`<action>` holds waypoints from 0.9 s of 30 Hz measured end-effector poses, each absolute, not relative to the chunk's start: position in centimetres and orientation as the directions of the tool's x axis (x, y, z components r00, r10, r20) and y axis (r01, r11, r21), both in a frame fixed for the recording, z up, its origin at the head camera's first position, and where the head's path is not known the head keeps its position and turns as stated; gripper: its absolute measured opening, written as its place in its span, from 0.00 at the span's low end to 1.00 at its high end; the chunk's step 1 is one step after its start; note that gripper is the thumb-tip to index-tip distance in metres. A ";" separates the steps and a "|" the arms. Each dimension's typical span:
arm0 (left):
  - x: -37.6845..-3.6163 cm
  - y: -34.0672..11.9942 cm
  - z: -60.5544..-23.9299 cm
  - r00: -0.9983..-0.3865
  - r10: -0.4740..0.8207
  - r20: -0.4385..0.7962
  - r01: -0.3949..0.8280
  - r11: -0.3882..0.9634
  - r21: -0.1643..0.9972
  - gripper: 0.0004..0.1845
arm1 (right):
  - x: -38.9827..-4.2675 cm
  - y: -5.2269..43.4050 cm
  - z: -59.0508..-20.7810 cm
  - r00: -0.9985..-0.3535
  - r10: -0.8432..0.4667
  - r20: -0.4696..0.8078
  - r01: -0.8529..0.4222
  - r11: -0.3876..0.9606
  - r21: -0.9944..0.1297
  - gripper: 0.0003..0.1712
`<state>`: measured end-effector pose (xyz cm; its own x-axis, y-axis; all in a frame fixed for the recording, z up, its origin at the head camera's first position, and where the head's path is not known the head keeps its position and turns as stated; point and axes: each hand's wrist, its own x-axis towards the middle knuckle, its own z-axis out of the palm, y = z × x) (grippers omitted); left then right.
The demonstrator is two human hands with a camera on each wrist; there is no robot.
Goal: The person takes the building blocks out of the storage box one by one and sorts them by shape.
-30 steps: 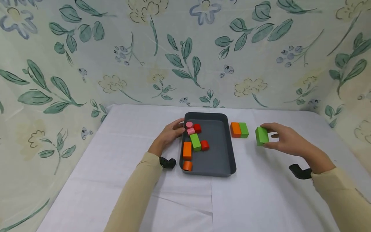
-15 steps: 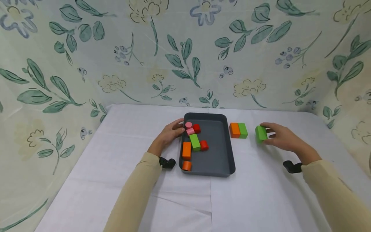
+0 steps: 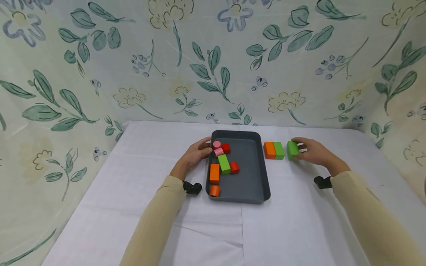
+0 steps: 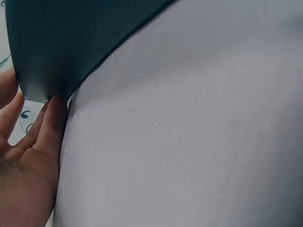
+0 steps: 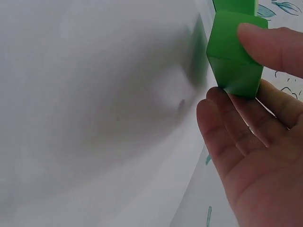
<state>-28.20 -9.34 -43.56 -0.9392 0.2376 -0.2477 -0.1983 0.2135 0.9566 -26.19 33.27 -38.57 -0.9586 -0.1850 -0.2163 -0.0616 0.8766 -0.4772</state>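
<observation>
My right hand [image 3: 302, 150] pinches a green block [image 3: 292, 149] between thumb and fingers, low over the white cloth. It sits just right of an orange block [image 3: 270, 150] and a second green block [image 3: 279, 150] standing side by side. The right wrist view shows the held green block [image 5: 234, 52] with the thumb [image 5: 272, 47] on one face and the fingers [image 5: 227, 123] below. My left hand [image 3: 205, 147] rests against the far left rim of a dark grey tray [image 3: 263, 192]. Its straight fingers [image 4: 47, 132] touch the tray wall [image 4: 71, 42].
In the tray lie two pink cylinders [image 3: 217, 147], two red pieces [image 3: 234, 167], a green block [image 3: 224, 163], an orange block [image 3: 214, 173] and an orange cylinder [image 3: 215, 190]. Floral cloth walls [image 3: 213, 66] close in the back and both sides of the white-covered table [image 3: 299, 221].
My right hand has carried the green block leftward and farther back, lowering it close beside the orange and green pair. The left hand and the tray have stayed put.
</observation>
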 end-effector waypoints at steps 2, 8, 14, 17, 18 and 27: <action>-28.2 -9.4 -43.7 -0.938 0.241 -0.250 -0.199 0.215 0.956 0.30 | -26.5 33.2 -38.6 -0.958 -0.184 -0.219 -0.059 0.877 -0.478 0.43; -28.1 -9.3 -43.6 -0.937 0.251 -0.243 -0.193 0.207 0.959 0.30 | -27.0 32.8 -38.8 -0.957 -0.170 -0.236 -0.035 0.872 -0.488 0.43; -28.0 -9.4 -43.6 -0.941 0.244 -0.235 -0.188 0.202 0.961 0.30 | -27.4 32.5 -39.4 -0.953 -0.172 -0.250 -0.024 0.863 -0.505 0.43; -28.0 -9.4 -43.6 -0.939 0.243 -0.243 -0.194 0.210 0.958 0.31 | -27.5 32.6 -39.7 -0.951 -0.177 -0.254 -0.026 0.863 -0.504 0.43; -27.9 -9.4 -43.6 -0.938 0.241 -0.249 -0.198 0.215 0.956 0.31 | -27.6 32.6 -39.7 -0.950 -0.179 -0.254 -0.028 0.864 -0.503 0.43; -27.9 -9.4 -43.3 -0.942 0.236 -0.237 -0.187 0.219 0.958 0.30 | -27.7 32.0 -39.5 -0.942 -0.195 -0.273 -0.042 0.877 -0.479 0.45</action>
<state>-27.89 -9.42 -43.35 -0.9423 0.2358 -0.2374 -0.1865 0.2190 0.9577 -27.70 31.96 -39.49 -0.9422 -0.1947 -0.2729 -0.0423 0.8766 -0.4793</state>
